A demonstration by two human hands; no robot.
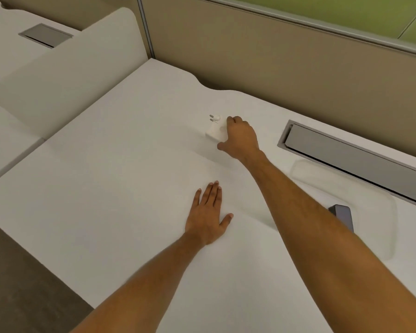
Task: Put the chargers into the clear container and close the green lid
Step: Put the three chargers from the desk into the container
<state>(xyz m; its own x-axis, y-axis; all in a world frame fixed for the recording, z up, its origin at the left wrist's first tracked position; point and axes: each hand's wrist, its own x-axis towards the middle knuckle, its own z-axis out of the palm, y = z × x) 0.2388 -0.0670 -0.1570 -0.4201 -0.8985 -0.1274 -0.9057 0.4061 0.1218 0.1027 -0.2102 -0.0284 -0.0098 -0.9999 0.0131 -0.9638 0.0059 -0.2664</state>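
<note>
A white charger [216, 129] with two metal prongs pointing left lies on the white desk, far centre. My right hand [239, 138] reaches out over it, fingers curled around its right side and touching it. My left hand [208, 213] lies flat on the desk nearer to me, palm down, fingers spread, holding nothing. A clear container [375, 207] sits at the right, partly hidden by my right forearm, with a dark grey charger [342, 213] inside it. No green lid is visible.
A grey cable tray slot [351, 156] runs along the desk's back right, behind the container. A beige partition wall [274, 63] stands at the back. A rounded white divider [65, 78] rises at the left. The desk's front edge [41, 255] drops to grey floor at lower left.
</note>
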